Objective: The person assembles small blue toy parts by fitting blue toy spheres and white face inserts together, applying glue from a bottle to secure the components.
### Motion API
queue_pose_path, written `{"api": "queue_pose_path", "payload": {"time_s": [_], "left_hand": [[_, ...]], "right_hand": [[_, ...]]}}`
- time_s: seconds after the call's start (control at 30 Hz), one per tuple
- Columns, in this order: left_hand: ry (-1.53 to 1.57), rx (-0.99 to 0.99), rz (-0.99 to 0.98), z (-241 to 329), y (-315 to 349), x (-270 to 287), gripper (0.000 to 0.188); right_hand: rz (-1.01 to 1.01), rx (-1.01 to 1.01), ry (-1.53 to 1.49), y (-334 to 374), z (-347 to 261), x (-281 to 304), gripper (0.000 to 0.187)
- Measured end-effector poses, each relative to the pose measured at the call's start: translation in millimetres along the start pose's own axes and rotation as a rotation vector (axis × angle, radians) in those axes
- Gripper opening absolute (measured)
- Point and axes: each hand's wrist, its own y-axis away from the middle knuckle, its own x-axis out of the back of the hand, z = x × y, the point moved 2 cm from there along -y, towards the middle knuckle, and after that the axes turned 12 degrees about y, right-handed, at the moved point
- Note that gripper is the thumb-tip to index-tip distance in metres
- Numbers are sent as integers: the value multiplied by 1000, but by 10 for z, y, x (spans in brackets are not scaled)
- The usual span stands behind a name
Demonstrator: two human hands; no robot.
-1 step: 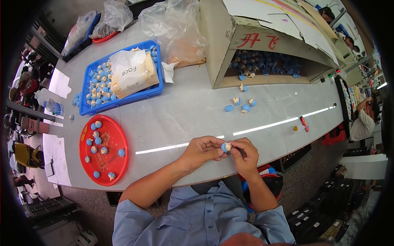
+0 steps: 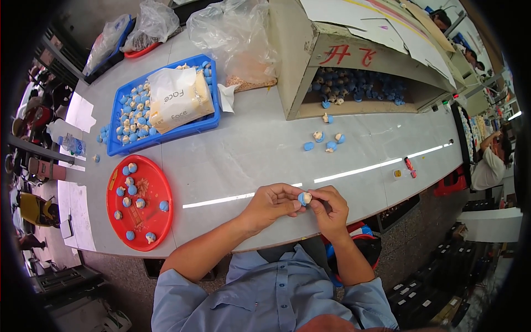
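A small blue-and-cream toy figure head (image 2: pixel 305 198) is held between both hands above the table's near edge. My left hand (image 2: pixel 275 206) pinches its left side between thumb and fingers. From the other side, the thumb and fingertips of my right hand (image 2: pixel 331 212) close on it. To the left lies a round red tray (image 2: pixel 157 182) with several such pieces scattered in it. Farther out, a few more blue-and-cream pieces (image 2: pixel 331 146) rest on the tabletop in front of the shelf box.
A blue tray (image 2: pixel 116 145) full of these pieces carries a tissue pack (image 2: pixel 180 99). Behind it stands a clear plastic bag (image 2: pixel 238 41). An open-fronted box (image 2: pixel 296 72) holds more pieces. A red tool (image 2: pixel 410 167) and a small yellow-labelled jar (image 2: pixel 397 174) sit at the right.
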Motion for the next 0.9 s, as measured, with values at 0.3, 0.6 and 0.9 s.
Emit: {"api": "queue_pose_path", "payload": {"time_s": [0.3, 0.6, 0.9], "left_hand": [[-159, -159, 22, -58, 7, 11, 25], [-67, -61, 26, 0, 5, 5, 29], [-15, 50, -8, 68, -26, 49, 28]], "right_hand": [[-26, 4, 20, -14, -31, -1, 21], [-18, -25, -7, 0, 1, -20, 24], [-16, 109, 93, -86, -127, 2, 28]]}}
